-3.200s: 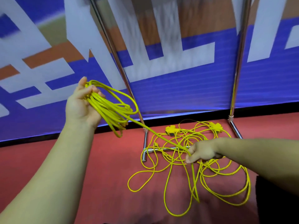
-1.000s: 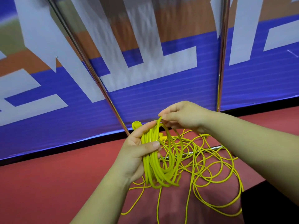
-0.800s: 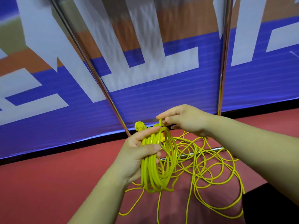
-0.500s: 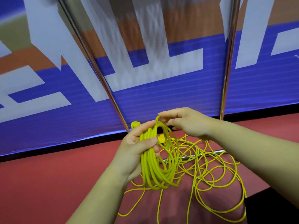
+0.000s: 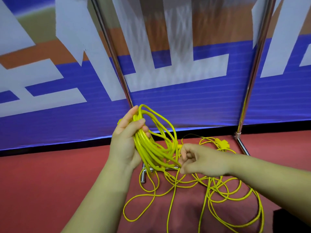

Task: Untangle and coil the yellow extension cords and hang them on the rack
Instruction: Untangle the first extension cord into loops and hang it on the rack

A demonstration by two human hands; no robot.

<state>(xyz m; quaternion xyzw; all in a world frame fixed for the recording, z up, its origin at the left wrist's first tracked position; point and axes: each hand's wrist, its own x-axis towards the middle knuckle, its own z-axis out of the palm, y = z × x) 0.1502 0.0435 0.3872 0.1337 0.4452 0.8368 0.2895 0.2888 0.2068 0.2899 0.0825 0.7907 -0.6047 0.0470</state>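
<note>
While L hand (image 5: 125, 142) grips the yellow coil (image 5: 152, 150), fingers clamped round it, R hand (image 5: 202, 161) pinches a strand (image 5: 175, 163) at its bottom; loose cord (image 5: 218, 190) sprawls on floor (image 5: 50, 182) by rack (image 5: 249, 84)

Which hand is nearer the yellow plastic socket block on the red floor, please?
Right. Right hand just below-left of the socket block; left hand farther left, holding coiled yellow cord.

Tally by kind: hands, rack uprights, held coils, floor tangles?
Hands: 2, left hand, right hand
Rack uprights: 2, left upright, right upright
Held coil: 1
Floor tangle: 1
Total: 6
</note>
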